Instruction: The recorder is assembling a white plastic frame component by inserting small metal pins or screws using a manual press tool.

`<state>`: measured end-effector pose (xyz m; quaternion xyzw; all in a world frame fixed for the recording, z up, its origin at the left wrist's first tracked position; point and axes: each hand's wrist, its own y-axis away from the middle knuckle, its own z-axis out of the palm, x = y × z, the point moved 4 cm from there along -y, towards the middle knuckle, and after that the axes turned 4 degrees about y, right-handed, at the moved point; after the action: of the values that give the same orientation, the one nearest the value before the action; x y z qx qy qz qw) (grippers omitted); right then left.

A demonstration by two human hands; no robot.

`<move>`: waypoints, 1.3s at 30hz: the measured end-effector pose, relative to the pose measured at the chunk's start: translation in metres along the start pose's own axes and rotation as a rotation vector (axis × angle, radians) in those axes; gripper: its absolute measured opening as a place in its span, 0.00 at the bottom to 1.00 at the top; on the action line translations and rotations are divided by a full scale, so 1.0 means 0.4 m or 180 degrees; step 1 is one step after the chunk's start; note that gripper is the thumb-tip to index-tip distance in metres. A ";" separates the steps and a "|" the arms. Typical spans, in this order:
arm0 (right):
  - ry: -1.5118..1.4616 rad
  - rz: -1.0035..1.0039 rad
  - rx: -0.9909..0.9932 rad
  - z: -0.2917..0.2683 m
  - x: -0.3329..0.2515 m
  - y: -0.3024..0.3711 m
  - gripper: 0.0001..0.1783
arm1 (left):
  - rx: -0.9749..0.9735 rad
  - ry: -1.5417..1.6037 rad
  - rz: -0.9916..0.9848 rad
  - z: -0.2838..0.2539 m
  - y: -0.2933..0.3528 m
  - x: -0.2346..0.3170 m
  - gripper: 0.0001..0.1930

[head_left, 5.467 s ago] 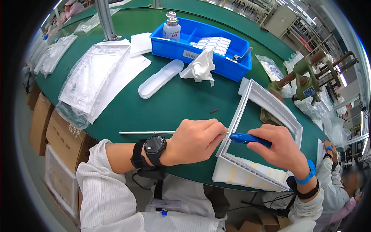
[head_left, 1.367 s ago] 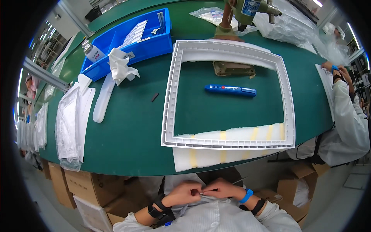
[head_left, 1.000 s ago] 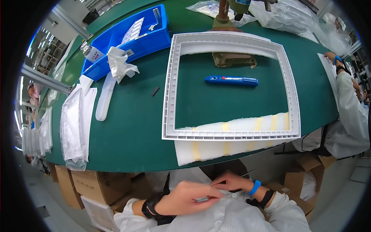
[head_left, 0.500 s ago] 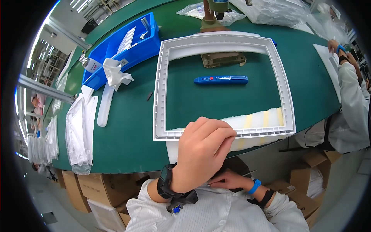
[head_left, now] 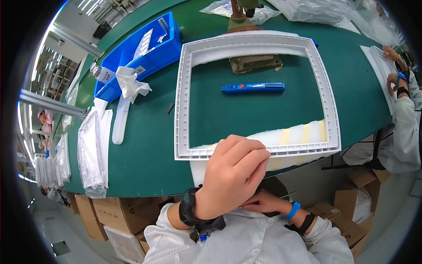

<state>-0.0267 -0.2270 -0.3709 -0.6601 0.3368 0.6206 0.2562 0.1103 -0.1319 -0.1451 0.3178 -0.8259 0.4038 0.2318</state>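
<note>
A white rectangular plastic frame with ribbed edges lies on the green table over white foam sheeting with yellow strips. My left hand is closed in a pinch at the frame's near bar. Whatever its fingertips hold, if anything, is hidden. Below the table's near edge, by my lap, my right hand has its fingers curled together. My left hand partly covers it, and I cannot make out what is in it. A blue pen-shaped tool lies on the table inside the frame opening.
A blue bin stands at the far left, with crumpled white tissue and a bottle by it. Bagged white sheets lie left. A metal stand is behind the frame. A co-worker's hands rest on a white panel at right.
The view has shifted slightly. My left hand stays pinched at the frame's near bar, and my right hand stays low. The co-worker's hands have shifted on the panel at right.
</note>
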 end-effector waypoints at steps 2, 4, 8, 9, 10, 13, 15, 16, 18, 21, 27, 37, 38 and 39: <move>0.0056 -0.0048 0.0052 0.004 0.008 0.000 0.11 | -0.0003 -0.0058 0.0145 0.002 0.006 0.003 0.11; 0.0113 -0.0095 0.0102 0.005 0.013 -0.001 0.11 | 0.0055 -0.0117 0.0187 0.004 0.012 0.006 0.11; 0.0120 -0.0064 0.0108 0.012 0.024 -0.002 0.11 | 0.0189 -0.0061 0.0189 0.006 0.020 -0.004 0.11; 0.0131 -0.0021 0.0080 0.014 0.029 -0.001 0.11 | 0.0192 -0.0062 0.0181 0.005 0.020 -0.004 0.11; 0.0128 -0.0018 0.0071 0.016 0.033 -0.002 0.11 | 0.0189 -0.0044 0.0159 0.003 0.019 -0.004 0.11; 0.0110 0.0009 0.0119 0.017 0.034 -0.001 0.11 | 0.0197 0.0017 0.0094 0.004 0.016 -0.004 0.10; -0.0053 0.0087 0.0181 0.012 0.025 -0.003 0.11 | 0.0204 0.0048 0.0051 0.003 0.014 -0.004 0.10; -0.0058 0.0089 0.0176 0.013 0.027 -0.004 0.11 | 0.0179 0.0064 -0.0006 0.002 0.012 -0.004 0.10; -0.0103 0.0091 0.0171 0.013 0.028 -0.003 0.11 | 0.0150 0.0086 -0.0064 0.002 0.008 -0.005 0.10; -0.0070 0.0077 0.0163 0.015 0.034 -0.003 0.11 | 0.0159 0.0087 -0.0085 0.004 0.006 -0.011 0.10; 0.0088 0.0041 0.0186 0.005 0.027 0.000 0.10 | 0.0060 -0.0018 0.0060 0.003 0.005 0.002 0.11; 0.0081 0.0004 0.0115 -0.008 0.014 -0.008 0.11 | 0.0027 -0.0299 0.0251 0.001 0.021 -0.002 0.14; 0.0088 0.0008 0.0133 -0.008 0.014 -0.008 0.11 | 0.0043 -0.0358 0.0284 0.002 0.024 -0.001 0.14; 0.0095 0.0012 0.0151 -0.007 0.015 -0.008 0.11 | 0.0043 -0.0358 0.0278 0.002 0.026 -0.002 0.14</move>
<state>-0.0224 -0.2278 -0.3768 -0.6625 0.3564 0.6030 0.2655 0.1032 -0.1274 -0.1516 0.3052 -0.8480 0.4006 0.1650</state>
